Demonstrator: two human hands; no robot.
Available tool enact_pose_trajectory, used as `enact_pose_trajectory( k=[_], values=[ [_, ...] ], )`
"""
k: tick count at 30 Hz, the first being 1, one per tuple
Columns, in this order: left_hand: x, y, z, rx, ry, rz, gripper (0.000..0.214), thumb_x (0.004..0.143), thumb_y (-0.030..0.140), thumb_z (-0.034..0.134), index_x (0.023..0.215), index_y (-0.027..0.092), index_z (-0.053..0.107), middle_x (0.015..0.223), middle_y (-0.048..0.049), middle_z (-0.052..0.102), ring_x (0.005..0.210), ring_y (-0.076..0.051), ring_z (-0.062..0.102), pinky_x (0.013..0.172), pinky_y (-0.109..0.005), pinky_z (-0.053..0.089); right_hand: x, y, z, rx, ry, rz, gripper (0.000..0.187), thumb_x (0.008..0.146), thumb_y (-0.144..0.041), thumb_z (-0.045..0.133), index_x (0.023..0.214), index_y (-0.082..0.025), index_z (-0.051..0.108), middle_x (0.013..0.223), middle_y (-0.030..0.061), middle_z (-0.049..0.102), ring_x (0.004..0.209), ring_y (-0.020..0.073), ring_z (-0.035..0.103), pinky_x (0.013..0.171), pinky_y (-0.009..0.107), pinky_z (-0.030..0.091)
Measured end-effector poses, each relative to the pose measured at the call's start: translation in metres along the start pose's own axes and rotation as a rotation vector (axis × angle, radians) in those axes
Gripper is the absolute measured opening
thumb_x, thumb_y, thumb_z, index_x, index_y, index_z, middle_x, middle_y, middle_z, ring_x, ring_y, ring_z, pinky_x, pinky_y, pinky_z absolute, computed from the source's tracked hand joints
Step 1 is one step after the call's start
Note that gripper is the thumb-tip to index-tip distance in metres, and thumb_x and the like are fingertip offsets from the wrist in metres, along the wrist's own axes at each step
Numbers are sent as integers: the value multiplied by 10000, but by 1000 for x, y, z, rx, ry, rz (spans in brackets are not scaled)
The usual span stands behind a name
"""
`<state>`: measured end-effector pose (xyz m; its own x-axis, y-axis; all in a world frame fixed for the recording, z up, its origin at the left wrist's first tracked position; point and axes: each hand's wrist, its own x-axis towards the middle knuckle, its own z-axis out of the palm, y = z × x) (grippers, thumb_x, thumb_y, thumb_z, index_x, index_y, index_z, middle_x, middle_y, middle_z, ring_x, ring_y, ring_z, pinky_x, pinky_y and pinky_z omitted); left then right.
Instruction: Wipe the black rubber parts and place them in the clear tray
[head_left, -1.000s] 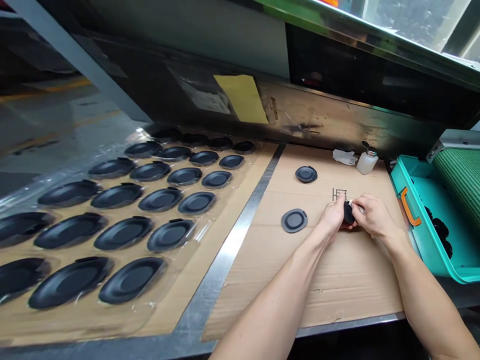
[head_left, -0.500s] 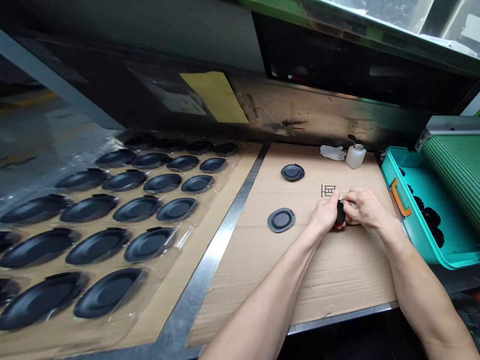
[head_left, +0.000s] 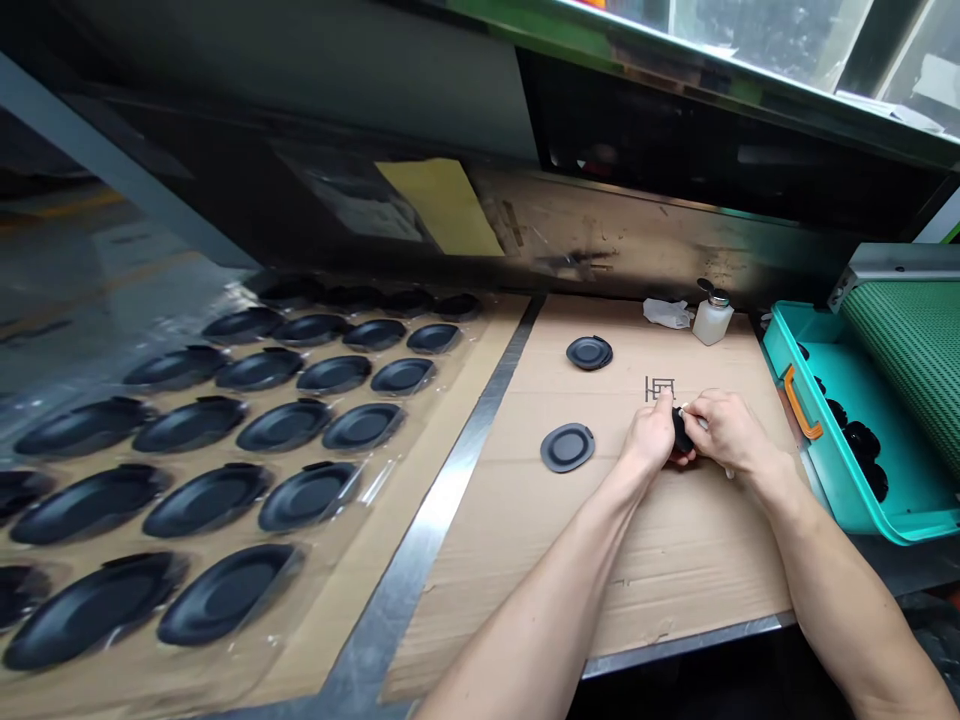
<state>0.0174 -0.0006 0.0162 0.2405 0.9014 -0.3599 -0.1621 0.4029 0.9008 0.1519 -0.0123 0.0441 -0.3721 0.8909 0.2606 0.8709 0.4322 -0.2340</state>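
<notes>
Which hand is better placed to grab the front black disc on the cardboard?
Probably the left hand: it is nearer that black disc, while the right hand sits farther off, beyond the small black part between both hands.

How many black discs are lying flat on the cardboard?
2 on the cardboard: one black disc toward the back, one black disc left of the left hand. None seem hidden.

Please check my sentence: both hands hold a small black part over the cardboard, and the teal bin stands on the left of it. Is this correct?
Not quite: the teal bin stands on the right of the cardboard, not the left, as the head view shows. The rest stays: the left hand and right hand hold the small black part over it.
</notes>
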Motion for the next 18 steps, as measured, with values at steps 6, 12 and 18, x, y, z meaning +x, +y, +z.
enact_pose_trajectory(
  k=[6, 12, 18],
  values=[
    [0, -1, 1, -2, 14, 31, 639, 967, 628, 373, 602, 160, 609, 433, -77, 591, 355, -182, 563, 359, -256, 438, 0, -2, 1, -71, 7, 0, 215, 947, -198, 525, 827, -185, 704, 855, 55, 696, 769, 164, 634, 728, 248, 429],
    [2, -2, 1, 12, 35, 29, 641, 983, 587, 358, 588, 156, 619, 432, -86, 591, 346, -194, 563, 355, -271, 436, 1, -2, -3, -86, -10, 14, 226, 950, -209, 524, 817, -192, 706, 856, 51, 702, 765, 165, 637, 721, 251, 427],
    [1, -2, 4, 36, 32, 23, 639, 1004, 552, 341, 573, 160, 606, 430, -93, 587, 333, -191, 555, 349, -265, 419, 4, -5, -3, -100, -28, 25, 247, 941, -216, 533, 779, -201, 718, 827, 50, 705, 725, 163, 626, 687, 261, 414]
  ],
)
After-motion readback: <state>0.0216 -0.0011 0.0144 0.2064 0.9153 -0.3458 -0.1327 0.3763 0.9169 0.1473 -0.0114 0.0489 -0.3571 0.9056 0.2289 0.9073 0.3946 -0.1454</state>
